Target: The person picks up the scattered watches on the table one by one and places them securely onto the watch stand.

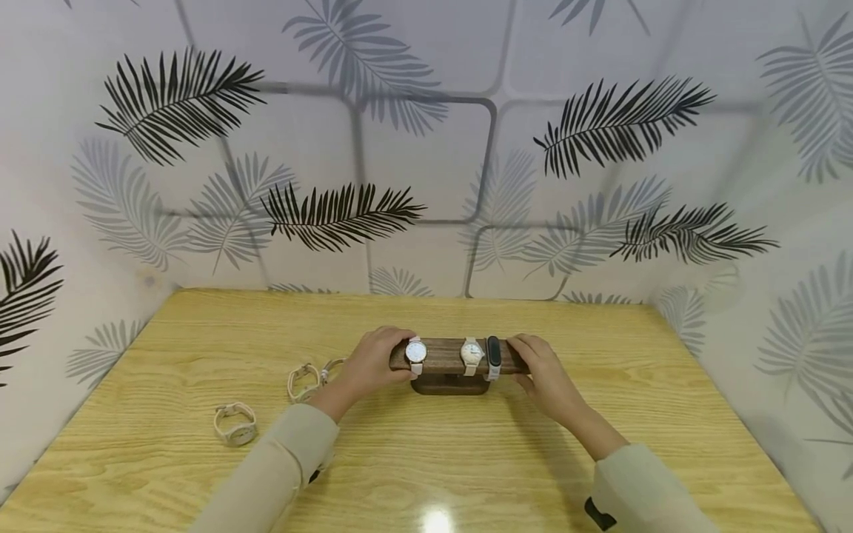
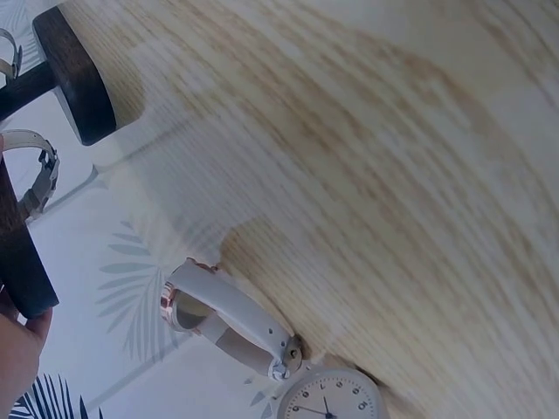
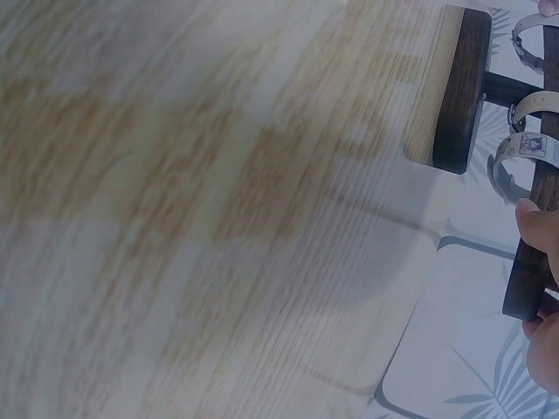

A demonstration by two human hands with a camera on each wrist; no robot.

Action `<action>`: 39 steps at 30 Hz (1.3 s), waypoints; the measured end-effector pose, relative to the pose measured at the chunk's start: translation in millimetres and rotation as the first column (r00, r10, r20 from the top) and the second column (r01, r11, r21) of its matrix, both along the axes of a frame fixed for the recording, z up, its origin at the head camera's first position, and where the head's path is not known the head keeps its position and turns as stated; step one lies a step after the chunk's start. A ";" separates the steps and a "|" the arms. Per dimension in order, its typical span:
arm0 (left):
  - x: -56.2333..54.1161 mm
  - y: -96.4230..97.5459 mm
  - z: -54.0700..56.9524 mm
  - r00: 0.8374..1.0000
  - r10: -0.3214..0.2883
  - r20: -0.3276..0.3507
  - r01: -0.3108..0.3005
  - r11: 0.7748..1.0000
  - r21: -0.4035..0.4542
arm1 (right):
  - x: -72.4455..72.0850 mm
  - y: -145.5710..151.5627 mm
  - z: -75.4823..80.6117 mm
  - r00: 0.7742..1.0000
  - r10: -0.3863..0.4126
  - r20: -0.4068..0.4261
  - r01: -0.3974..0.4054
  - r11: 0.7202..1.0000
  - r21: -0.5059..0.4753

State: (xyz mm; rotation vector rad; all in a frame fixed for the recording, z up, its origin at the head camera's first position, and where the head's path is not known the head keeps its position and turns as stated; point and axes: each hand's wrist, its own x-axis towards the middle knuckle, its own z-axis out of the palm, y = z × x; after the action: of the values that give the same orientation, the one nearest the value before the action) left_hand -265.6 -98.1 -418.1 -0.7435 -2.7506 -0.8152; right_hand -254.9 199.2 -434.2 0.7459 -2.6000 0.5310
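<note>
A dark wooden watch stand (image 1: 441,358) is on the table, a horizontal bar above a rounded base (image 3: 463,87). My left hand (image 1: 370,364) grips the bar's left end, thumb in front and fingers over the top. At the right end, my right hand (image 1: 546,376) holds the bar between thumb and fingers. Three pieces are strapped round the bar: a white-faced watch (image 1: 416,352) beside my left hand, a cream-strapped watch (image 1: 472,354) right of centre, and a dark-faced fitness band (image 1: 494,352) with a pale strap near my right hand.
Left of the stand, a pale watch (image 1: 241,434) lies on the wooden table (image 1: 426,451). Farther back is another watch (image 1: 303,380), beside a white-strapped watch (image 2: 229,305) partly hidden by my left arm in the head view. A leaf-patterned wall (image 1: 426,163) borders the table behind.
</note>
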 end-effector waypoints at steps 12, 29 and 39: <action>0.8 0.6 0.2 1.000 0.003 0.005 -0.003 1.000 -0.011 | -1.1 0.3 -0.4 1.000 0.004 -0.014 -0.004 1.000 0.007; 0.7 2.3 1.4 1.000 -0.002 -0.016 0.002 1.000 -0.020 | -0.7 1.3 -0.2 1.000 -0.002 0.008 0.003 1.000 -0.008; -1.4 10.9 1.0 0.998 -0.030 -0.052 0.028 0.999 -0.034 | -0.5 1.1 -1.0 1.000 -0.003 0.007 0.003 1.000 -0.007</action>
State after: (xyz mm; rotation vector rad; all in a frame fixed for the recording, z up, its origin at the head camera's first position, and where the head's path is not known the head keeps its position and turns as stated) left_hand -267.1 -87.2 -417.2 -0.8015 -2.7190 -0.7460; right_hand -255.4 200.3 -435.2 0.7395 -2.6042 0.5430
